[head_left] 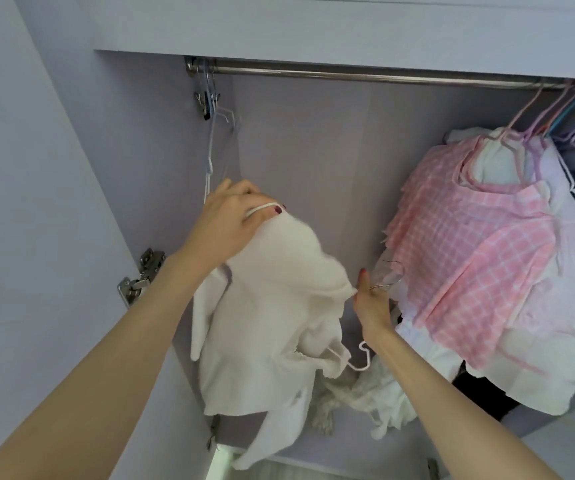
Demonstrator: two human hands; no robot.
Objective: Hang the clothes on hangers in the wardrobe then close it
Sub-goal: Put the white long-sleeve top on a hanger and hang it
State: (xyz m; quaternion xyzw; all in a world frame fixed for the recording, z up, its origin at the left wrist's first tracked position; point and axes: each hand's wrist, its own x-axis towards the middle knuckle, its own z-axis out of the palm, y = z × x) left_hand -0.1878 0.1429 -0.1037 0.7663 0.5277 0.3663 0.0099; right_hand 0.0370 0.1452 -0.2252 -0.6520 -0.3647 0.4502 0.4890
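Observation:
A white garment (pixel 272 306) hangs in front of the open wardrobe. My left hand (pixel 234 216) grips its top together with a white hanger bar (pixel 260 208). My right hand (pixel 372 299) is at the garment's right shoulder edge, its fingers closed on a clear hanger with a metal hook (pixel 388 273). Another white hanger hook (pixel 364 358) sticks out below the garment's lower right. The steel rod (pixel 348 72) runs across the top of the wardrobe, well above both hands.
Empty hangers (pixel 209 98) bunch at the rod's left end. A pink checked garment (pixel 469 244) and other clothes hang on the right. White clothes (pixel 376 389) lie heaped on the wardrobe floor. A door hinge (pixel 140 278) sits on the left panel.

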